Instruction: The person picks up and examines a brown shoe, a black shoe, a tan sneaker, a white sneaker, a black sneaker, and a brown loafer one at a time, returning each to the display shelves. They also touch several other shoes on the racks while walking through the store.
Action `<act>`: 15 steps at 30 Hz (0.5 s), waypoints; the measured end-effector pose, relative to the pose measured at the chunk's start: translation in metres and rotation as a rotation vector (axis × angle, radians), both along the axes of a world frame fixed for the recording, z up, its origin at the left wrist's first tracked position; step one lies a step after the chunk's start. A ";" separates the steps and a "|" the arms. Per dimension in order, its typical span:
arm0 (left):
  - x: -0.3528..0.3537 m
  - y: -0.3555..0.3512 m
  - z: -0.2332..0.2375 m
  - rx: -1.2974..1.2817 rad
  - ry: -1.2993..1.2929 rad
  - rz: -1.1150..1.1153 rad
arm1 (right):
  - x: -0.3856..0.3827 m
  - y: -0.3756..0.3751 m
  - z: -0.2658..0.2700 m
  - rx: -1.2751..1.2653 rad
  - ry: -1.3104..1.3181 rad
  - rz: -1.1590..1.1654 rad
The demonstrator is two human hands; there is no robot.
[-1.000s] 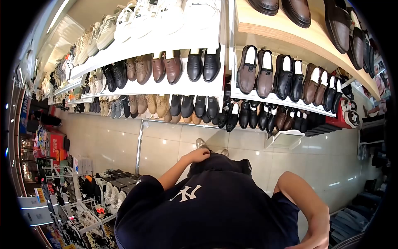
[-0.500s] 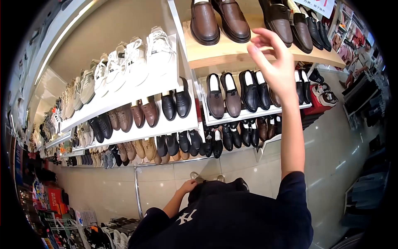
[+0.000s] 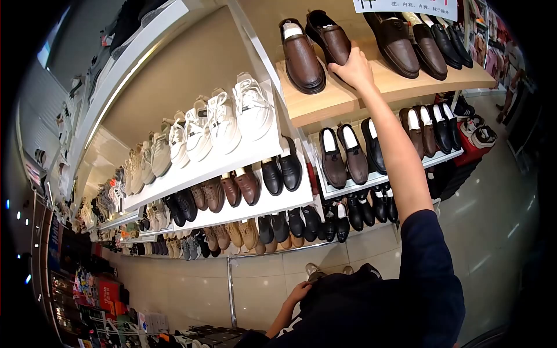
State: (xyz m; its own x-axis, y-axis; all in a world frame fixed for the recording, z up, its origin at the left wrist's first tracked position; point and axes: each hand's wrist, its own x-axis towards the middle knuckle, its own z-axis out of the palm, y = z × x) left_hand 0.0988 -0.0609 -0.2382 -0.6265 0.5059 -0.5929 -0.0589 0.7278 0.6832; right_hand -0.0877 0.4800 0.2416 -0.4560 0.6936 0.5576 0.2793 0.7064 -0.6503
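My right hand (image 3: 355, 71) reaches up to the wooden top shelf. It is closed around the front part of a dark brown leather slip-on shoe (image 3: 332, 43), thumb on the near side, the other fingers partly hidden at the far side. The shoe's mate (image 3: 303, 61), with white stuffing in its opening, stands just left of it. Low in the view, my left hand (image 3: 300, 291) rests against the dark clothing at my waist; its fingers are too small and partly hidden to read.
More brown shoes (image 3: 397, 49) stand right of my hand under a printed sign (image 3: 406, 7). White sneakers (image 3: 223, 122) line the left shelf. Below are racks of dark leather shoes (image 3: 333, 165). A metal rail post (image 3: 231, 293) rises from the tiled floor. Another person stands at far right.
My right hand has gone from hovering open beside the brown shoe to gripping it. The shoe's toe now sits farther back and tilted. The view has shifted, moving the shelves right and down.
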 end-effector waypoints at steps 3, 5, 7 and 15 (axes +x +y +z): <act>-0.006 0.009 0.025 0.054 -0.030 -0.040 | 0.010 0.002 -0.001 -0.079 0.103 0.086; -0.016 0.028 0.069 0.177 -0.184 0.129 | 0.025 -0.003 -0.001 -0.141 0.202 0.156; -0.033 0.038 0.086 0.219 -0.191 0.087 | 0.044 -0.013 -0.011 -0.096 0.450 0.254; -0.058 0.124 0.298 0.942 0.028 -0.009 | 0.206 -0.149 -0.071 -0.663 0.578 1.044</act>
State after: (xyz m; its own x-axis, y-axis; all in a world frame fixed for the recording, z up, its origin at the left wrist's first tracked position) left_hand 0.0409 0.0629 0.0599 -0.6284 0.7739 0.0781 -0.0305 -0.1249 0.9917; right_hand 0.1183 0.3311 0.1705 -0.7450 0.3830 0.5461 -0.6125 -0.0685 -0.7875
